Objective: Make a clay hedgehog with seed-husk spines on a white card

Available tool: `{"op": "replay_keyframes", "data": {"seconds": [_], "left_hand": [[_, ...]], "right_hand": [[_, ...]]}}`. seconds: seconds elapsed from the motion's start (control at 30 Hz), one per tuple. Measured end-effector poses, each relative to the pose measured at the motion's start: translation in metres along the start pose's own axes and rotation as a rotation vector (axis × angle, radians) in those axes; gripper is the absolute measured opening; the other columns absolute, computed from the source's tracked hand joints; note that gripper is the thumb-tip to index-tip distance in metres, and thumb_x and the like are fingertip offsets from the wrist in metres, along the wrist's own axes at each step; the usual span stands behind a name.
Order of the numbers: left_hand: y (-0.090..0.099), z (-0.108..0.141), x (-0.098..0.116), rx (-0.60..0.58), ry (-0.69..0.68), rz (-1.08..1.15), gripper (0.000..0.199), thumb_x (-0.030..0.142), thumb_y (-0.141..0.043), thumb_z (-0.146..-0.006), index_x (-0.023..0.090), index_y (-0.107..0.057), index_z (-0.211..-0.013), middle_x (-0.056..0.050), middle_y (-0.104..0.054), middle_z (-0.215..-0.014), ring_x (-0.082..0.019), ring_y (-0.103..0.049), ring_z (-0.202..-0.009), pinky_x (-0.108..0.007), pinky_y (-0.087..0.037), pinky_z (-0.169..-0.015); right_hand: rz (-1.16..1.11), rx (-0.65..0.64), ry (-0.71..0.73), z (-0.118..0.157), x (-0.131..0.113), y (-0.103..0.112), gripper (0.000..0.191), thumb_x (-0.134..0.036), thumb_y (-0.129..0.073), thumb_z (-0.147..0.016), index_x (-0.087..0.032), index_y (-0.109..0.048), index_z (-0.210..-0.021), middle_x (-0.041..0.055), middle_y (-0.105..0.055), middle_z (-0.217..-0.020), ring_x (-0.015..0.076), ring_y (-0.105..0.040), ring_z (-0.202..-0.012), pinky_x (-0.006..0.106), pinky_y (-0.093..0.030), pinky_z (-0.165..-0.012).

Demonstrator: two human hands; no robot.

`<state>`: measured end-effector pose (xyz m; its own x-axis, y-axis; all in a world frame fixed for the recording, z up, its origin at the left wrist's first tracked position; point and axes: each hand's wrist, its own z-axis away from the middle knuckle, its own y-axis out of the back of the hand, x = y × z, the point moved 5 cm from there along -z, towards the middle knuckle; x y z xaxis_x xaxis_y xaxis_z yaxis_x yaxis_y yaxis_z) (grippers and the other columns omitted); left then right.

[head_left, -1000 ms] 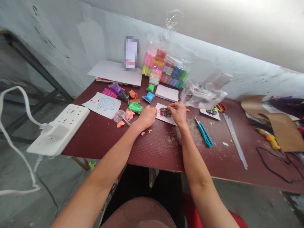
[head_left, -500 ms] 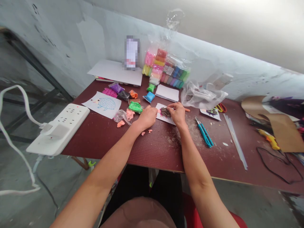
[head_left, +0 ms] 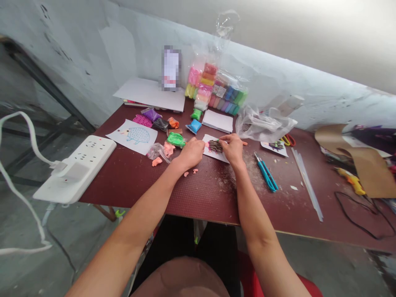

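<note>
While both hands bunch over it, the dark brown striped clay piece (head_left: pixel 215 145) sits on a small white card (head_left: pixel 213 156), centre of the maroon table (head_left: pixel 130 187), close to the near-side workspace. Step in hand looks like fitting that piece on the card by hand.

Right hand (head_left: pixel 233 148): fingers closed together on the piece's right side. Left hand (head_left: pixel 192 153): fingers together at the card's left edge, beside a pink clay bit (head_left: pixel 206 144); can't tell whether they're clamped on anything.

Around it: orange clay strip (head_left: pixel 244 143) just past the right fingers; pink clay lumps (head_left: pixel 168 149) and crumbs (head_left: pixel 186 174) left of the left hand; green clay pouch (head_left: pixel 176 139) and blue clay pouch (head_left: pixel 194 126) near the card.

Further out: hedgehog outline sheet (head_left: pixel 134 137) to the left, blank paper stack (head_left: pixel 217 121) behind, bagged clay packs (head_left: pixel 216 88) against the wall. Right side has a teal craft knife (head_left: pixel 266 178), red-handled scissors (head_left: pixel 288 140), a small decorated card (head_left: pixel 274 148) and glue sticks (head_left: pixel 306 185). Power strip (head_left: pixel 74 170) sits at the table's left end.
</note>
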<state>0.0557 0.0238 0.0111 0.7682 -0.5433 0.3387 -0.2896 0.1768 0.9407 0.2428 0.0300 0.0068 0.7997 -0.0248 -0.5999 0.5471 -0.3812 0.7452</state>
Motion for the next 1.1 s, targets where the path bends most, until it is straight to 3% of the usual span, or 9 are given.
{"op": "replay_keyframes", "data": {"seconds": [0.33, 0.67, 0.87, 0.97, 1.1], "left_hand": [[0.001, 0.000, -0.001, 0.005, 0.006, 0.035, 0.031, 0.010, -0.046, -0.100, 0.010, -0.075, -0.111, -0.018, -0.076, -0.114, -0.028, -0.064, -0.111, -0.037, -0.052, -0.097], [0.003, -0.002, -0.007, 0.039, 0.036, 0.126, 0.023, 0.013, -0.053, -0.098, 0.010, -0.076, -0.103, -0.016, -0.077, -0.108, -0.028, -0.070, -0.103, -0.037, -0.053, -0.093], [0.010, -0.001, -0.009, 0.240, -0.018, 0.324, 0.019, 0.019, -0.058, -0.099, 0.014, -0.074, -0.091, -0.012, -0.076, -0.106, -0.023, -0.069, -0.100, -0.033, -0.051, -0.089], [0.014, 0.000, -0.013, 0.338, 0.028, 0.502, 0.026, 0.027, -0.059, -0.100, 0.015, -0.071, -0.080, -0.007, -0.073, -0.084, -0.018, -0.065, -0.080, -0.029, -0.048, -0.077], [0.015, 0.001, -0.015, 0.329, 0.070, 0.876, 0.041, 0.045, -0.063, -0.098, 0.017, -0.061, -0.068, 0.003, -0.054, -0.055, -0.011, -0.049, -0.055, -0.025, -0.040, -0.059]], "right_hand": [[0.000, -0.002, 0.001, 0.000, 0.000, -0.004, 0.016, -0.023, -0.067, -0.081, -0.020, -0.083, -0.086, 0.0097, -0.075, -0.098, 0.0255, -0.066, -0.091, 0.041, -0.051, -0.091], [-0.051, 0.036, -0.012, 0.003, -0.002, 0.008, 0.021, -0.021, -0.065, -0.081, -0.019, -0.084, -0.090, 0.0094, -0.078, -0.100, 0.0233, -0.068, -0.085, 0.039, -0.053, -0.090], [-0.086, 0.112, -0.024, 0.010, -0.004, 0.023, 0.020, -0.027, -0.066, -0.081, -0.019, -0.083, -0.089, 0.0089, -0.078, -0.094, 0.0210, -0.063, -0.075, 0.039, -0.052, -0.084], [-0.197, 0.087, 0.012, 0.014, -0.012, 0.024, 0.022, -0.032, -0.067, -0.083, -0.019, -0.082, -0.093, 0.0082, -0.078, -0.092, 0.0196, -0.061, -0.074, 0.037, -0.052, -0.080], [-0.402, -0.082, 0.058, 0.020, -0.032, 0.016, 0.027, -0.042, -0.068, -0.086, -0.020, -0.080, -0.094, 0.0048, -0.077, -0.084, 0.0179, -0.062, -0.071, 0.033, -0.052, -0.070]]}}
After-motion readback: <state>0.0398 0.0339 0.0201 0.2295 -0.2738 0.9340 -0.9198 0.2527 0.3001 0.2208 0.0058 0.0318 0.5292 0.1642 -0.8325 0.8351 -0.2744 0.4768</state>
